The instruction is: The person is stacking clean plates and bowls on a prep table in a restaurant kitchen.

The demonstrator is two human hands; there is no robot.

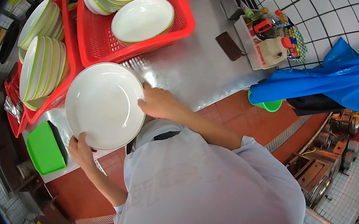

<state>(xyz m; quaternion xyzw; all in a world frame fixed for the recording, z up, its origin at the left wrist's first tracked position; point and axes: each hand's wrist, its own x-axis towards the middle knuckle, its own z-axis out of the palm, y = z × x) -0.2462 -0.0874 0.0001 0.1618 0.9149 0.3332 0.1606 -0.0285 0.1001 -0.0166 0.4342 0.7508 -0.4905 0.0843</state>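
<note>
Both my hands grip a large round white dish (105, 105) by its rim, with its hollow side up. A second rim shows beneath its right edge, so it seems to be stacked. On its lower edge lies my left hand (82, 150), thumb over the rim and fingers mostly hidden below. My right hand (155, 101) clasps the right side in the same way. Just beyond is a red plastic basket (96, 55) holding white bowls (142, 20) with green bands. To its left, a second red basket (72, 74) carries several similar bowls (40, 68) standing on edge.
A stainless steel counter (192, 62) bears a green tray (46, 149), a dark brown flat object (229, 46) and a clear bin (257, 62) of bottles. Blue plastic sheeting (326, 83) hangs at the right above a green bucket (272, 105). Red floor tiles (243, 117) lie beside the counter.
</note>
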